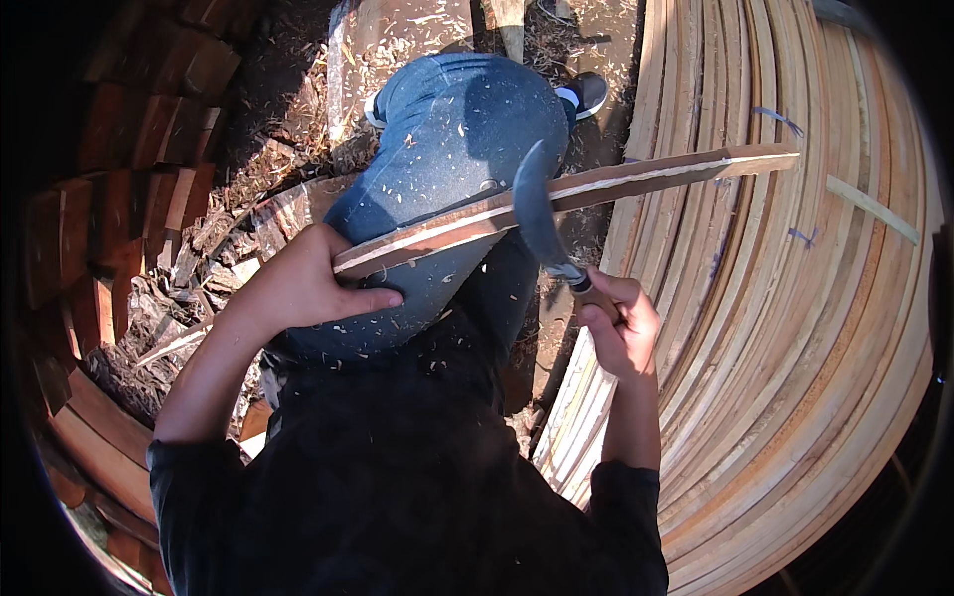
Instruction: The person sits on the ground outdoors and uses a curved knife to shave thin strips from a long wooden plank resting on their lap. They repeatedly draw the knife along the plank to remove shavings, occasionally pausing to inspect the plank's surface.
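Observation:
A long wooden strip with a pale, bark-edged side lies slanted across my thighs, its far end reaching over the stacked wood on the right. My left hand holds its near end, the thumb stretched out below it and the other fingers largely hidden. In my right hand is the short wooden handle of a sickle. Its broad curved metal blade points up and crosses in front of the strip near the middle. Whether the blade touches the wood I cannot tell.
Long thin boards are stacked to the right, with a loose pale stick on top. Short reddish wood pieces are piled at the left. Shavings cover the ground and dot my jeans.

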Tool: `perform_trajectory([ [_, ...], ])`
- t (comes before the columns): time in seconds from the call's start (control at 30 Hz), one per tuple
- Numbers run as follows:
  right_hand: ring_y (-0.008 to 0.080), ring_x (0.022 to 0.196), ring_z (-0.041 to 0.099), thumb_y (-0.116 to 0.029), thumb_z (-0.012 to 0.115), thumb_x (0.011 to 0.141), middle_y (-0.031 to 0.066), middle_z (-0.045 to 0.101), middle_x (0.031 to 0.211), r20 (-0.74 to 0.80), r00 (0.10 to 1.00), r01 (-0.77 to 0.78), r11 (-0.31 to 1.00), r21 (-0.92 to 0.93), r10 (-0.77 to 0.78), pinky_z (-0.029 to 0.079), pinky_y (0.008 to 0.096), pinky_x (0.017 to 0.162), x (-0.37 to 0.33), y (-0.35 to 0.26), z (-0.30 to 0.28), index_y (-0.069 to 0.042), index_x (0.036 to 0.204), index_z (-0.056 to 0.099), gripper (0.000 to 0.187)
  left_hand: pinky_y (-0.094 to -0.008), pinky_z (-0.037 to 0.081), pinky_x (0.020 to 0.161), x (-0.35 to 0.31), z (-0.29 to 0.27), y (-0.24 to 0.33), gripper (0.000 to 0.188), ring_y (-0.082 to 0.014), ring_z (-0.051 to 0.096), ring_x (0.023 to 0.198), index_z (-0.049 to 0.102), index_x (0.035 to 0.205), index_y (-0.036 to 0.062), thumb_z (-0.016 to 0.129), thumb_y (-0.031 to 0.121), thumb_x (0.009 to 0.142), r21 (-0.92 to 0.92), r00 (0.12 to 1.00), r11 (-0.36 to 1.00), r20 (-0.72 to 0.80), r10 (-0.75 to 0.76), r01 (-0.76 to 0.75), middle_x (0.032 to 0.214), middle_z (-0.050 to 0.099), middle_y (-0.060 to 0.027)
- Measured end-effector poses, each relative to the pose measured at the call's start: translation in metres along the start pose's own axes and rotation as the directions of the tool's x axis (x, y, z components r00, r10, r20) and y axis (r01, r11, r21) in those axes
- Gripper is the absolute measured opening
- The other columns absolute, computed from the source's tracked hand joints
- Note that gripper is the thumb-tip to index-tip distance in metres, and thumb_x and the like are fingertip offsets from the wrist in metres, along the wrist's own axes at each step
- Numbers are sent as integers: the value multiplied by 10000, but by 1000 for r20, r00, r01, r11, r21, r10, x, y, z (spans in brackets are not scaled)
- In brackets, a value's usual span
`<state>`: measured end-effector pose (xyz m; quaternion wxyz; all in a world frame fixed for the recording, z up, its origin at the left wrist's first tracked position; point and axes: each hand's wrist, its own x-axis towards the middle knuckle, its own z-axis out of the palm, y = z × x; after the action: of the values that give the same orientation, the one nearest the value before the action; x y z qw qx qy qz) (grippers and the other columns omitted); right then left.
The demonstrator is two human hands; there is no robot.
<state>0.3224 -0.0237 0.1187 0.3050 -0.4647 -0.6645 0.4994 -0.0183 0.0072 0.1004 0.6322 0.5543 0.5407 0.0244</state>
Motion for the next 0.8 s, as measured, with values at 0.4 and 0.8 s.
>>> perform_trajectory([
  [0.4, 67, 579, 487, -52, 593, 894, 59, 549, 738, -382, 922, -26, 996, 83, 56, 392, 199, 505, -20, 27, 18, -54, 1264, 339, 449, -282, 436, 530, 0, -2, 9, 418, -105, 549, 529, 644, 659, -31, 840, 339, 642, -9, 998, 998, 11, -57, 57, 528, 573, -53],
  [0.8, 67, 430, 398, -187, 512, 957, 42, 468, 590, -659, 707, 189, 829, 526, 257, 301, 192, 372, -15, 21, 78, -43, 1315, 339, 423, -345, 476, 549, -8, 18, 4, 404, -271, 613, 525, 672, 741, -21, 792, 362, 692, 156, 982, 988, -185, 42, -13, 566, 591, -147],
])
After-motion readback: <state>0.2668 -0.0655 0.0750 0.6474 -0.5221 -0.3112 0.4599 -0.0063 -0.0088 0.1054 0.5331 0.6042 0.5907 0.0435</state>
